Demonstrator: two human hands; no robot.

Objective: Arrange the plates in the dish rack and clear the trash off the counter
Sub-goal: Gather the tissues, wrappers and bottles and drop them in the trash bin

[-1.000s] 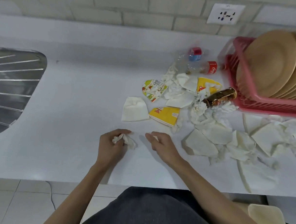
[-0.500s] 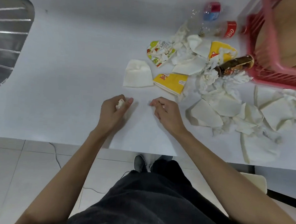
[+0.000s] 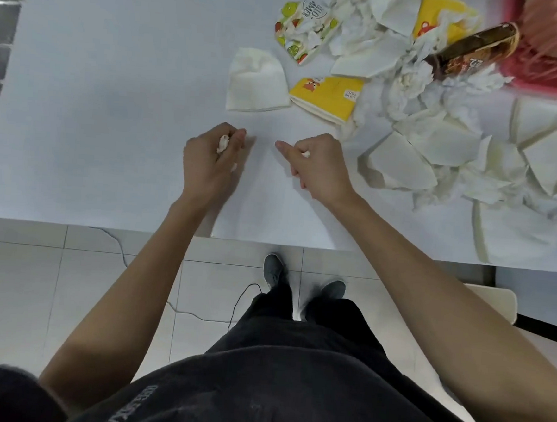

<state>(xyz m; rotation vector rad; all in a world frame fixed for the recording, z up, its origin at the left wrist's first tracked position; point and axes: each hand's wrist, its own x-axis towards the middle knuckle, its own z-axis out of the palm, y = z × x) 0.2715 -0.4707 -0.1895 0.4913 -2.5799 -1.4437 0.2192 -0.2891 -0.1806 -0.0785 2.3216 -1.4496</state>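
Your left hand (image 3: pixel 209 164) curled round a crumpled tissue (image 3: pixel 223 142), your right hand (image 3: pixel 321 167) pinching a small white scrap (image 3: pixel 305 153), both over the white counter (image 3: pixel 113 100), napkin pile (image 3: pixel 440 139) and yellow packet (image 3: pixel 326 97) just beyond, pink dish rack (image 3: pixel 551 58) top right.
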